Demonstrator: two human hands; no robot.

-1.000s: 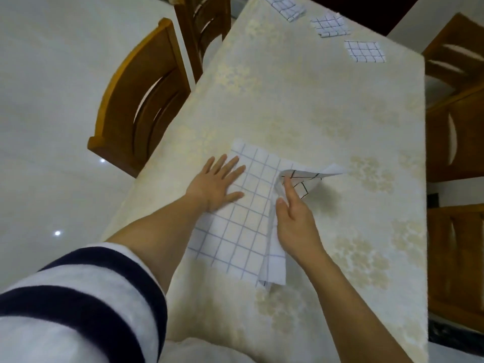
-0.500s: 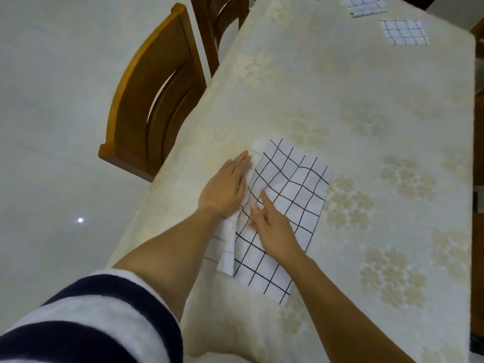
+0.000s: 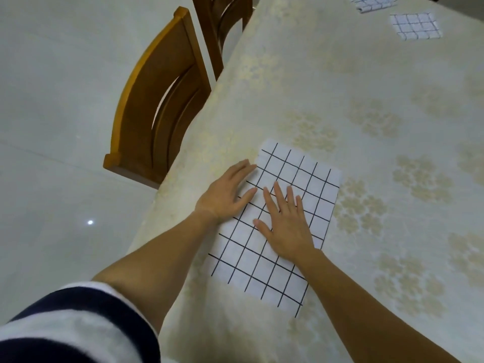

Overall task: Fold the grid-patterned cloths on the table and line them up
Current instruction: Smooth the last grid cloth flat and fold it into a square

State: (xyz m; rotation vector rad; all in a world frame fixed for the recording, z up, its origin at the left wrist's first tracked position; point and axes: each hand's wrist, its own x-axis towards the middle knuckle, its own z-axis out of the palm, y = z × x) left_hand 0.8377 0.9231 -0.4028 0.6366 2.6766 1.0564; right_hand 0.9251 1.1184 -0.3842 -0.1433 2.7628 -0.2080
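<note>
White cloth (image 3: pixel 296 170) ruled with a thin black grid lies flat on the near part of the table (image 3: pixel 340 100), close to its left edge; it looks thin and limp, a long rectangle with crisp straight sides, and its surface shows no wrinkle that can be made out.

Both hands are spread flat, holding nothing; the left hand (image 3: pixel 226 196) rests at the cloth's left side, its fingertips on the grid and its palm partly on the table; the right hand (image 3: pixel 288 226) presses palm down near the middle, fingers straight and fanned.

The long axis runs away from the person, leaning a little to the right; the near short edge lies behind both wrists, and the right forearm crosses its right corner. If the next fold halves the length, as seems likely, that near edge is the one to lift; both hands would have to draw back toward the body to reach it, the right one having the shorter way.

The table is covered in a pale cream fabric with a faint gold flower pattern, matte and soft-looking; two small folded cloths (image 3: pixel 416 27), square and grid-patterned, lie well apart from this one at the far end.
</note>
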